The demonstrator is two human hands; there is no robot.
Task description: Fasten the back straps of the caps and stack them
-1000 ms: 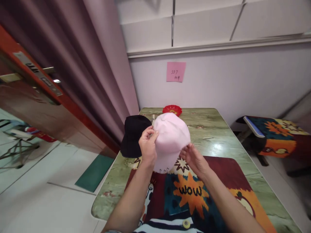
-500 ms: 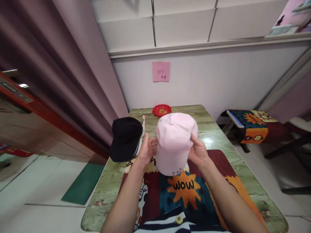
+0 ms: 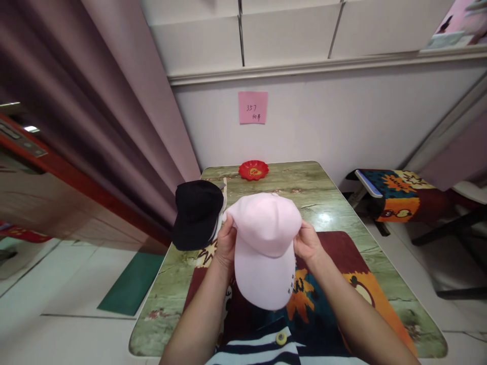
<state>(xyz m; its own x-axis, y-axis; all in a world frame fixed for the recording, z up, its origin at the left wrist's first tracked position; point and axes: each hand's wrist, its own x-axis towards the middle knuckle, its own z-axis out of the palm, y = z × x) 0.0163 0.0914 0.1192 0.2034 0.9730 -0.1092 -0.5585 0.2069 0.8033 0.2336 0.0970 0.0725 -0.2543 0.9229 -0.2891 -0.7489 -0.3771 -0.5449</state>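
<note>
A pale pink baseball cap [image 3: 266,233] is held above the table, its brim pointing toward me and small metal rings along the brim's right edge. My left hand [image 3: 227,243] pinches the cap's left side, with the fingers partly hidden behind the fabric. On the opposite side, my right hand [image 3: 307,242] grips the cap's edge, thumb in front. Left of my left hand lies a black cap [image 3: 198,215], with white edges of something showing beneath it on the right.
The green marble-patterned table [image 3: 152,314] carries a colourful "WOW" cloth [image 3: 338,248] under my arms. A red scalloped dish [image 3: 253,170] sits at the far edge. A curtain [image 3: 125,101] hangs at left; a cloth-covered bench [image 3: 399,195] stands at right.
The pink cap has tilted and come nearer to me, showing more of its brim. My left hand, open beside it before, has closed on its left side.
</note>
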